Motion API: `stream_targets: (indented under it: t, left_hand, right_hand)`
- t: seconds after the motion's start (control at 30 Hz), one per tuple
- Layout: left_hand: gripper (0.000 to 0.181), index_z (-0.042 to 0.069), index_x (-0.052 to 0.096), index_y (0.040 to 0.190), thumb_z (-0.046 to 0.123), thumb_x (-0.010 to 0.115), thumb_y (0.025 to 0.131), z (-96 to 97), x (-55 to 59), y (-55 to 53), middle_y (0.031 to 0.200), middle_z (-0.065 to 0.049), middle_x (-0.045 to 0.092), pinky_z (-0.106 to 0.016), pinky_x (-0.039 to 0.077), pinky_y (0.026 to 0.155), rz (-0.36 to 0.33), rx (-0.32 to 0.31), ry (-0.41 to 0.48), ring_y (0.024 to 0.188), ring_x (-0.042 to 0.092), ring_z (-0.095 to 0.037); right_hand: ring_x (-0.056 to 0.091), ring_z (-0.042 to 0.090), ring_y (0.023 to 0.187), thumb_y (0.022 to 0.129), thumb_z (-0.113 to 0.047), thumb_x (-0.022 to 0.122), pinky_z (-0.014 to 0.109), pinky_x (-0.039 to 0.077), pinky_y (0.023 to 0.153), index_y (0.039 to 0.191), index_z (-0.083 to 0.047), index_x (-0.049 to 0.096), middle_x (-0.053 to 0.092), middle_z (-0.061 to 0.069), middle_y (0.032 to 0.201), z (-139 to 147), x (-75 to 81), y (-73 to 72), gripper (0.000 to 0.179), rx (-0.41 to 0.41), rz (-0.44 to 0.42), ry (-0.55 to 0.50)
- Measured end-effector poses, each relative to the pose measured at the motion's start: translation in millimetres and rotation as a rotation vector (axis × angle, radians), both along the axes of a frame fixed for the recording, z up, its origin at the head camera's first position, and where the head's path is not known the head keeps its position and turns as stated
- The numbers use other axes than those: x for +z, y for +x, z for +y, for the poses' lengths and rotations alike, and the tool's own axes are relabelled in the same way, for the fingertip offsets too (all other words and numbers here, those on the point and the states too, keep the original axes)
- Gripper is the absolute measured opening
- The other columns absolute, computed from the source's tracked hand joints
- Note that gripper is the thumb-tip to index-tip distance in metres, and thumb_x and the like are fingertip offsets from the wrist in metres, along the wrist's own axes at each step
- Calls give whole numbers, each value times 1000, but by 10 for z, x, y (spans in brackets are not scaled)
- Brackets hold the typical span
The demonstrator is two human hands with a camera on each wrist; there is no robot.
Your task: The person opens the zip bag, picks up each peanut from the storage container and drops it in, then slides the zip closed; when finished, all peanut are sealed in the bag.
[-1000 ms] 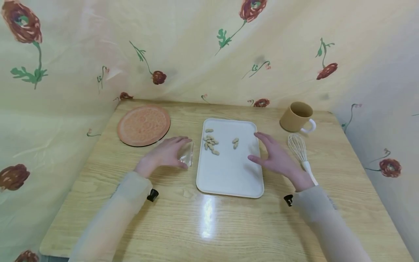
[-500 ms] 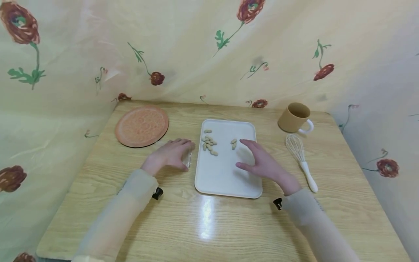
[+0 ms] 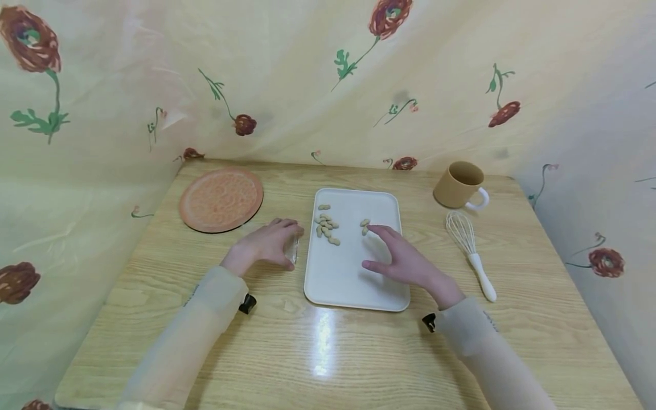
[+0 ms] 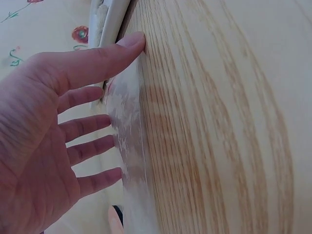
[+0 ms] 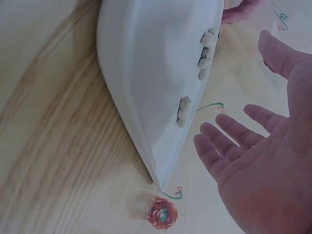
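Note:
A white rectangular tray [image 3: 340, 279] carries a cluster of peanuts [image 3: 326, 225] along its left side. Apart from these, a pair of peanuts [image 3: 365, 222] lies near the upper middle. My right hand [image 3: 405, 259] hovers over the tray's right part, its index fingertip just beside that pair. In the right wrist view, the right hand [image 5: 263, 151] has its fingers spread and holds nothing. Left of the tray, my left hand [image 3: 263, 242] is held above a clear plastic bag [image 4: 129, 141] on the table. Its fingers and thumb are apart; whether the fingertips touch the bag I cannot tell.
A round orange mat [image 3: 221, 199] lies at the back left of the wooden table [image 3: 256, 353]. Toward the back right stands a tan mug [image 3: 458, 185] with a white handle. A white whisk [image 3: 471, 250] lies in front of it. Behind hangs a flowered cloth [image 3: 287, 68].
My right hand has moved left, from the tray's right edge to over the tray beside the pair of peanuts. The left hand has shifted slightly right over the plastic bag.

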State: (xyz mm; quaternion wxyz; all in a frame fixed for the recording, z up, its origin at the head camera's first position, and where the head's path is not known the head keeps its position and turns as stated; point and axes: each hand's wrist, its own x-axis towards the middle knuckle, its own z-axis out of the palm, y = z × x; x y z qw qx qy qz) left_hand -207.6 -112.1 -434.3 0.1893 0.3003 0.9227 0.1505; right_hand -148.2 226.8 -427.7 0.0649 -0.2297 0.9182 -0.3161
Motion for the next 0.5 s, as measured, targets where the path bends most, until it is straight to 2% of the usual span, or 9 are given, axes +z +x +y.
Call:
stream_targets:
  t: [0.3, 0.5]
  left_hand:
    - [84, 13, 49, 145, 38, 88, 74, 1, 9, -10, 155, -13, 36, -57, 32, 110, 14, -18, 10, 142, 30, -38]
    - [77, 16, 56, 142, 35, 88, 75, -3, 17, 0, 151, -11, 40, -56, 34, 108, 3, -22, 21, 139, 33, -34]
  right_hand:
    - [38, 38, 138, 87, -39, 78, 54, 31, 112, 151, -3, 36, 41, 20, 150, -23, -4, 20, 85, 23, 19, -7]
    - [38, 37, 139, 87, -40, 77, 54, 31, 112, 152, -4, 36, 41, 19, 151, -27, 5, 35, 84, 31, 3, -2]
